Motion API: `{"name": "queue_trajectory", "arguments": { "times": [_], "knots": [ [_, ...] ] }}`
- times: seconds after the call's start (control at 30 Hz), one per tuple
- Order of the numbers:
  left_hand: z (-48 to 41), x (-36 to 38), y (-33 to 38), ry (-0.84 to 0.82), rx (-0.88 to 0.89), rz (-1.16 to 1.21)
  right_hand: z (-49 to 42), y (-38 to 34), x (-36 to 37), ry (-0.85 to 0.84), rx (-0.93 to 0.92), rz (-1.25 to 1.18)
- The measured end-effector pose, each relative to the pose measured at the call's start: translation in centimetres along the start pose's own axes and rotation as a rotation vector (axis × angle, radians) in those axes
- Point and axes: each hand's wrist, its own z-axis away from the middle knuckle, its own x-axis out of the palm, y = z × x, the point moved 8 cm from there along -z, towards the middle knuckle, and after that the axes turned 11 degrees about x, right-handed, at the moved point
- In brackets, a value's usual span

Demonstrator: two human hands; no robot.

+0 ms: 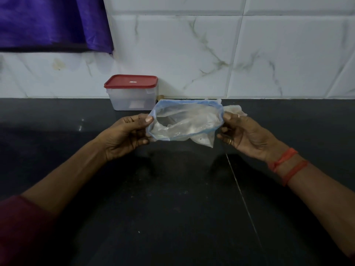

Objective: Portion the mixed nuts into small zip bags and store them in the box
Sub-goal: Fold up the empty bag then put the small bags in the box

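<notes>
— Where is the zip bag (184, 121)?
— It is held up above the worktop (172, 217), between its middle and its back edge. The mouth faces the camera and is pulled wide, so the blue zip strip makes a loop.
— Who holds it?
— Both hands. The left hand (124, 137) pinches the left end of the mouth between thumb and curled fingers, and the right hand (247, 137) pinches the right end the same way. A ring (229, 141) sits on one right finger, and red thread (286, 166) is wound round that wrist.
— Is anything inside the bag?
— The plastic is crumpled and cloudy, so I cannot tell.
— And the box (132, 100)?
— It stands at the back edge of the worktop, against the tiled wall (211, 54). It is behind the bag and to its left, apart from both hands. Its red lid (131, 81) is on.
— What else?
— A bit of clear plastic (235, 110) shows behind the right fingers. I cannot tell whether it touches the bag or lies just beside it. Purple cloth (51, 22) hangs at the upper left of the wall
</notes>
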Motion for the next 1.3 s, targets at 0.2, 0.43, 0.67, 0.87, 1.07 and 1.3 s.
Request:
{"name": "queue_trajectory", "arguments": {
  "times": [0.2,0.43,0.67,0.87,1.07,1.3],
  "knots": [
    [0.0,-0.7,0.9,0.144,0.096,-0.167,0.0,-0.3,0.4,0.23,-0.131,0.38],
    [0.4,-1.2,3.6,0.336,0.425,-0.671,2.2,-3.6,0.6,0.766,-0.567,0.904],
    [1.1,-0.5,4.5,0.338,0.55,-0.922,2.5,-3.5,0.9,0.806,-0.6,1.073],
    [0.6,-0.3,3.1,0.292,0.408,-0.853,1.5,-2.8,0.7,0.626,-0.517,0.98],
    [0.9,1.2,3.8,0.173,0.497,-1.137,2.7,-3.3,2.5,0.708,-0.691,1.246],
    [0.6,2.8,2.7,-0.033,0.467,-1.312,2.6,-2.0,5.4,0.548,-0.815,1.5]
  ]
}}
